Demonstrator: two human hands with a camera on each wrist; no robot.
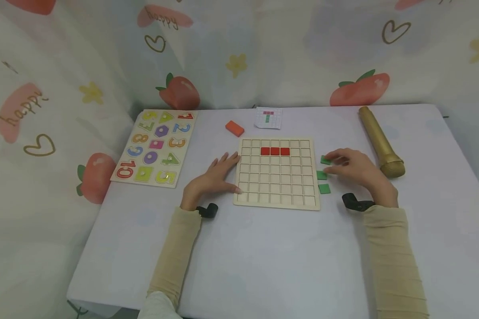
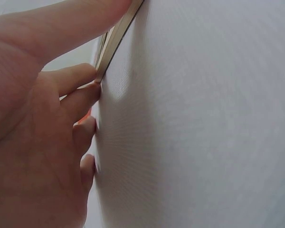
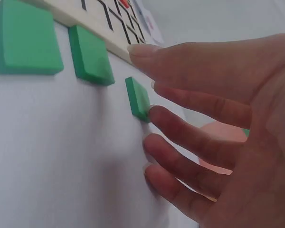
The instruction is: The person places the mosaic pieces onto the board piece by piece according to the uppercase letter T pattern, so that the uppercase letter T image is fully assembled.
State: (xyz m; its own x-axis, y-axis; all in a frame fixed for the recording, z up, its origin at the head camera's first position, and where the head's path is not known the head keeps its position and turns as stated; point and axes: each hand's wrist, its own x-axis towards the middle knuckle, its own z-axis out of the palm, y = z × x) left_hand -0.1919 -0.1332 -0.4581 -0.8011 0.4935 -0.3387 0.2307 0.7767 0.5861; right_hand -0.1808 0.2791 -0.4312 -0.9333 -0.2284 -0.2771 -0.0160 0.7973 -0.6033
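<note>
A wooden grid board [image 1: 277, 173] lies in the middle of the table, with three red square tiles [image 1: 275, 151] in a row near its far side. My left hand [image 1: 213, 179] rests against the board's left edge, thumb by the near corner and fingers spread out. Along the right edge lie three green tiles [image 1: 324, 189]. Over the farthest green tile [image 3: 138, 99] my right hand [image 1: 353, 166] hovers low, its fingers loosely bent. In the right wrist view a fingertip meets that tile's edge, while the thumb stays apart from it.
Behind the board are an orange block [image 1: 234, 128] and a small card [image 1: 268, 118] printed with a red and green T pattern. A number and shape puzzle board [image 1: 153, 148] lies at the left. On the right is a gold microphone [image 1: 380, 141]. A patterned curtain [image 1: 287, 48] hangs behind the table.
</note>
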